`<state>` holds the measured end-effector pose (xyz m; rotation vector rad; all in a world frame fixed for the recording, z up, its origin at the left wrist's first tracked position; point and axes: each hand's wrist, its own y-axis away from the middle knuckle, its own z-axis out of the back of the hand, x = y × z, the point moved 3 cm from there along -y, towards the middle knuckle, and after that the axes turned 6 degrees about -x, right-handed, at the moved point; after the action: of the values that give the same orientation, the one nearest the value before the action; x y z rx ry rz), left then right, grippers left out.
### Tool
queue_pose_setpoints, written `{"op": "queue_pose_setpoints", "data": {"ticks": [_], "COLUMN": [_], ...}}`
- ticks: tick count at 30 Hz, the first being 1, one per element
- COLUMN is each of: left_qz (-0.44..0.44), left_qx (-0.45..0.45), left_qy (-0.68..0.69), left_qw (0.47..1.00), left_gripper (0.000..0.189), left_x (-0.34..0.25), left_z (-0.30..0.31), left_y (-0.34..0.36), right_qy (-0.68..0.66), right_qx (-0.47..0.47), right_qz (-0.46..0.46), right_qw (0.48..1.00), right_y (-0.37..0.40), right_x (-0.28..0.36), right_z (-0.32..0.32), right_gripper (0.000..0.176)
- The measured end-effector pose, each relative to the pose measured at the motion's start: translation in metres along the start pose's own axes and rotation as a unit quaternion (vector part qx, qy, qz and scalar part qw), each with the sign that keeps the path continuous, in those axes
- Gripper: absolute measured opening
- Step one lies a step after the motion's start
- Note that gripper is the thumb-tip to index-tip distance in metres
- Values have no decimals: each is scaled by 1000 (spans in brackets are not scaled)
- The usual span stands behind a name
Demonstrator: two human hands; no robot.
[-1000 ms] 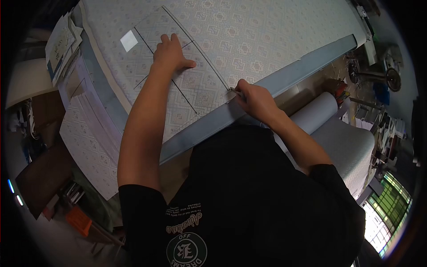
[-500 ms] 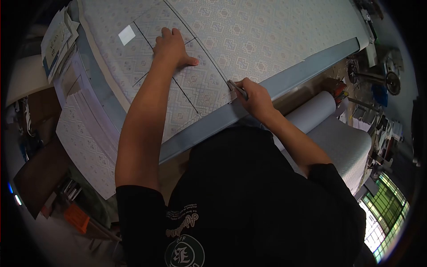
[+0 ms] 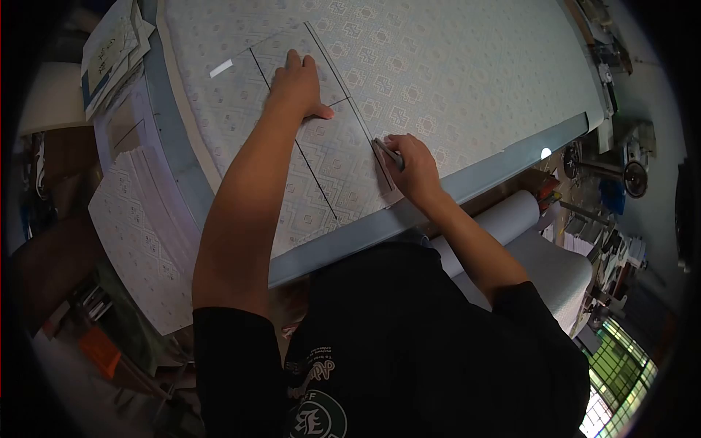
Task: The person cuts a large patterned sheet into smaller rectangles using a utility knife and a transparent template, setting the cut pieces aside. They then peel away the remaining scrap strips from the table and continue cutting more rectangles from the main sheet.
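Observation:
A clear sheet ruled with black lines (image 3: 339,150) lies flat on pale patterned fabric (image 3: 445,80). My left hand (image 3: 298,84) presses on the sheet near its middle, with the fingers forward and the thumb stretched out to the right. At the sheet's right edge, my right hand (image 3: 416,166) grips a slim grey pen-like tool (image 3: 389,152). The tool's tip sits right at the long black edge line, between the cross line and the near corner. Part of the tool is hidden inside the fingers.
A blue-grey table edge (image 3: 467,181) runs in front of my body. Papers (image 3: 117,62) lie at the far left, above hanging patterned fabric (image 3: 139,248). Below the table, to the right, are a pale fabric roll (image 3: 504,219) and cluttered shelving.
My right hand has slid the tool along the sheet's right edge, away from my body and closer to the cross line. My left hand still presses on the sheet. The camera view has shifted.

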<state>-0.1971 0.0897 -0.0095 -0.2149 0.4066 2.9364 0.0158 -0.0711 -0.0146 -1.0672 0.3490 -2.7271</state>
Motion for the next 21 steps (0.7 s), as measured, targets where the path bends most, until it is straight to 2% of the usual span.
{"op": "queue_pose_setpoints", "data": {"ticks": [3,9,14,20,21], "left_qz": [-1,-8,8,16,20], "left_qx": [21,9,15,15,18], "left_qy": [3,-37,-12,12,44], "left_qw": [1000,999,1000,1000,999], "left_gripper": [128,129,131,126,120], "left_x": [-1,0,-2,-1,0], "left_z": [3,0,0,3,5], "left_y": [-3,-3,-1,1,1], "right_qy": [23,25,-2,-5,-13], "right_qx": [45,10,-13,-13,-16], "right_qz": [-43,-6,31,-18,-17], "right_qw": [998,1000,999,1000,1000], "right_y": [-71,-225,-260,-255,-254], "right_x": [-2,-9,-12,-11,-11], "right_z": [-31,-100,-116,-117,-118], "right_gripper": [20,24,24,24,23]}}
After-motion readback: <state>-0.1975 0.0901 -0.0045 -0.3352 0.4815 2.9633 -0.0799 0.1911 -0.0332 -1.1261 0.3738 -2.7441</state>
